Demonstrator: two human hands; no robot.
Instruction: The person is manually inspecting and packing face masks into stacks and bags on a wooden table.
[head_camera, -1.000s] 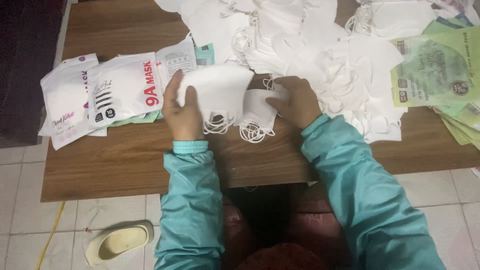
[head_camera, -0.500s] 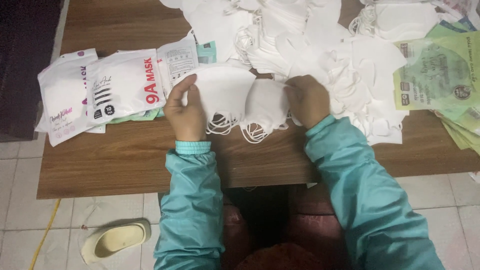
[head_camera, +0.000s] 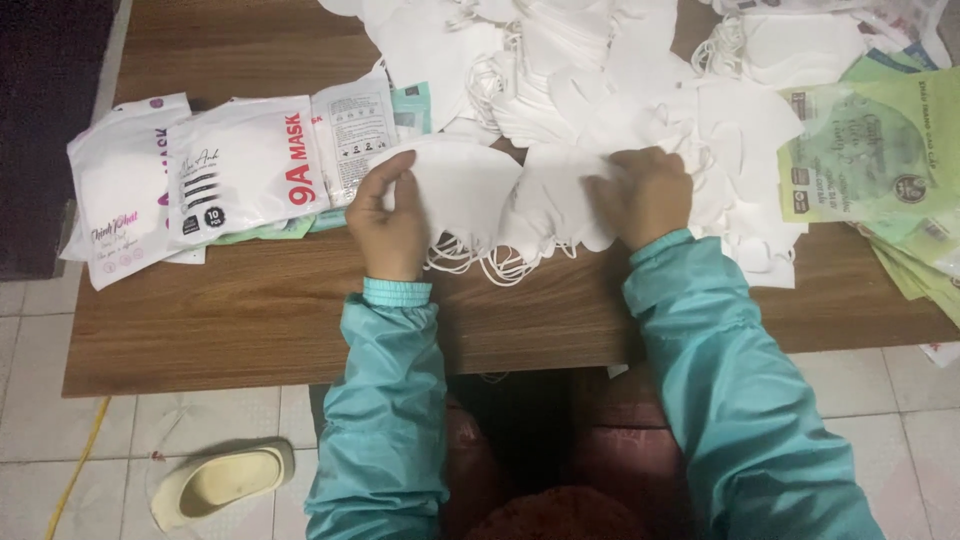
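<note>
The head view looks down on a wooden counter with sealed white packets lying at its left end, flat and overlapping, a few pale green ones tucked beneath them. These look like finished packs, so by my reading some of the work is done.

Just right of them, the left hand pinches the left edge of a white face mask, thumb on top and fingers curled under. A second white mask touches the first at the middle, and the right hand grips its right side, fingers folded down over the fabric. Both masks lie on the counter between the two hands, close to the near edge, their ear loops spilling toward the person.

Behind and to the right spreads a big heap of loose masks, reaching well past the right hand. Judging by its size, most of the sorting is still to do.

At the far right, green empty sleeves lie fanned out, touching the heap. Below the counter, a pale slipper rests on the tiled floor.
</note>
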